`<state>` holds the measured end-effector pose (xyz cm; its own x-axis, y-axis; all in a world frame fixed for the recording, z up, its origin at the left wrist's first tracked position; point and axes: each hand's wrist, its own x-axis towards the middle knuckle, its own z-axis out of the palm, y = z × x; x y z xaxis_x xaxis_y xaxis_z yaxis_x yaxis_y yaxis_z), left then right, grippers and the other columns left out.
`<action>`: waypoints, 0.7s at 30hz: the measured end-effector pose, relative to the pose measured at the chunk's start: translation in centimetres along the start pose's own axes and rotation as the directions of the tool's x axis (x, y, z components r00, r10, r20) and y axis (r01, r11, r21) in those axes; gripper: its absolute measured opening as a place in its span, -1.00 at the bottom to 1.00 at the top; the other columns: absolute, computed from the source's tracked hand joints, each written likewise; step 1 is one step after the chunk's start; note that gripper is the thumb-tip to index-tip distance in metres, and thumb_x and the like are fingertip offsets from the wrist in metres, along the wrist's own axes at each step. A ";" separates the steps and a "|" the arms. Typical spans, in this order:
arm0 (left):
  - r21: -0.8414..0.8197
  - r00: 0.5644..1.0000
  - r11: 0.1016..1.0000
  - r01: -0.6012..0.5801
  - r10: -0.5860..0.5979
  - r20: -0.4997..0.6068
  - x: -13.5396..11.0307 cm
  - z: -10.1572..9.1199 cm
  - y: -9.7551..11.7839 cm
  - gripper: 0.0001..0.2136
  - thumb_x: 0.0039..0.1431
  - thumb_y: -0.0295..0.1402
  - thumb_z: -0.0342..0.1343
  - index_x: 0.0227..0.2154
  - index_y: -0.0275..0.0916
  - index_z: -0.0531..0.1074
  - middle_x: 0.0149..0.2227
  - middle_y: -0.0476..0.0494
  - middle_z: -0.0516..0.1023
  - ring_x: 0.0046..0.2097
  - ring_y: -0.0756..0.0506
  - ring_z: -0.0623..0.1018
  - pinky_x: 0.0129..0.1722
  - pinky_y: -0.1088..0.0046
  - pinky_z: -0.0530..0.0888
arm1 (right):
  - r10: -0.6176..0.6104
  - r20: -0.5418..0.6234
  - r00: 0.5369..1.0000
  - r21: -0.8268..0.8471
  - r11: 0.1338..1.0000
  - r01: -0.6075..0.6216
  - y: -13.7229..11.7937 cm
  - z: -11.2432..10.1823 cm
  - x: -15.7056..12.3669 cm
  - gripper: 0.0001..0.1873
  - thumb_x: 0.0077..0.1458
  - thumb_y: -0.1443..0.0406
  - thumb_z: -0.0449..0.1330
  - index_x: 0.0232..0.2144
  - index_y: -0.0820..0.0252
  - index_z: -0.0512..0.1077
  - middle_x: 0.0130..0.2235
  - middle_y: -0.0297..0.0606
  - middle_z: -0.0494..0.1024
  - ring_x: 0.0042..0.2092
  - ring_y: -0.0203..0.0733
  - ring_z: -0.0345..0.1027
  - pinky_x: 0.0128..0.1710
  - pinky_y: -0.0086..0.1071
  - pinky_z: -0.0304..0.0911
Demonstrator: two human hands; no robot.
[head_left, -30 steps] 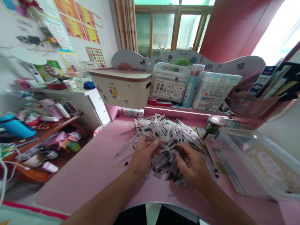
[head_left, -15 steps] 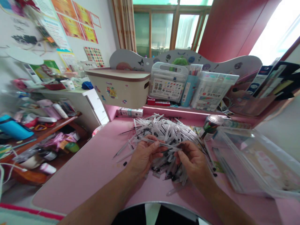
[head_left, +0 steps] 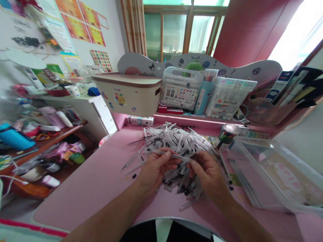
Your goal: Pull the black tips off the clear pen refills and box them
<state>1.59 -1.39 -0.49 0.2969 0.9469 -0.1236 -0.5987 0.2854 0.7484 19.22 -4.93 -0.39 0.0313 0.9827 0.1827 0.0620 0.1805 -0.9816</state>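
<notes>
A slim translucent pen barrel (head_left: 179, 157) is stretched between my two hands, tilted slightly down to the right. My left hand (head_left: 157, 166) pinches its left part between thumb and fingers. At the right end, my right hand (head_left: 205, 168) grips it, its thumb over the barrel; a dark bit shows by those fingertips, too small to make out. Below and behind the hands spreads a big pile of clear pen barrels, dark refills and black caps (head_left: 176, 136). One loose black cap (head_left: 134, 175) lies left of my left hand, and a clear pen part (head_left: 188, 204) lies near the table edge.
On the pink desk (head_left: 91, 181), a clear plastic box (head_left: 277, 174) stands right, with several pens inside. A can (head_left: 227, 134) is behind it. The shelf at the back carries a beige lidded bin (head_left: 128, 95), a marker case (head_left: 181, 89) and a pen box (head_left: 230, 99).
The barrel stays between both hands. My right fingers have shifted slightly at its right end; otherwise the hands and pile look the same.
</notes>
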 end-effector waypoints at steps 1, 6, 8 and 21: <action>0.014 1.000 1.000 0.002 -0.002 -0.002 0.0 0.1 0.0 -0.72 -0.10 -0.29 0.46 -0.37 -0.31 0.53 -0.36 -0.14 0.68 -0.34 -0.07 0.68 -0.41 0.58 0.59 | 0.008 0.009 1.000 0.006 1.000 -0.008 0.0 0.0 0.0 -0.75 0.17 0.11 0.22 -0.27 0.17 0.37 -0.43 -0.36 0.48 -0.47 -0.35 0.32 -0.47 -0.48 0.30; 0.080 1.000 0.997 -0.003 0.005 -0.026 0.1 0.3 -0.1 -0.66 -0.20 -0.22 0.50 -0.40 -0.32 0.57 -0.39 -0.15 0.68 -0.36 -0.05 0.66 -0.43 0.60 0.57 | 0.038 0.032 0.999 0.025 0.999 -0.038 -0.1 0.1 0.0 -0.71 0.15 0.07 0.25 -0.29 0.17 0.37 -0.43 -0.35 0.50 -0.47 -0.34 0.35 -0.44 -0.46 0.34; 0.110 0.999 0.994 -0.023 0.026 -0.027 0.1 0.3 -0.2 -0.67 -0.19 -0.22 0.49 -0.41 -0.32 0.58 -0.39 -0.14 0.68 -0.37 -0.05 0.66 -0.45 0.60 0.56 | 0.061 0.040 0.997 0.039 0.997 -0.063 -0.2 0.1 0.0 -0.70 0.14 0.06 0.25 -0.31 0.17 0.37 -0.43 -0.36 0.49 -0.47 -0.33 0.35 -0.44 -0.46 0.35; 0.153 0.991 0.980 -0.125 0.129 -0.019 -0.1 0.2 -1.3 -0.77 -0.08 -0.25 0.44 -0.40 -0.28 0.59 -0.40 -0.10 0.67 -0.39 -0.02 0.62 -0.31 0.52 0.56 | 0.155 0.048 0.987 0.168 0.973 -0.161 0.0 0.2 -0.1 -0.68 0.09 0.08 0.30 -0.31 0.16 0.36 -0.42 -0.36 0.52 -0.47 -0.33 0.38 -0.48 -0.46 0.39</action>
<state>2.52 -1.95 -1.30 0.2027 0.9785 -0.0382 -0.5106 0.1389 0.8486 18.98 -5.03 -0.37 -0.0077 0.9997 0.0252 -0.1119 0.0242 -0.9934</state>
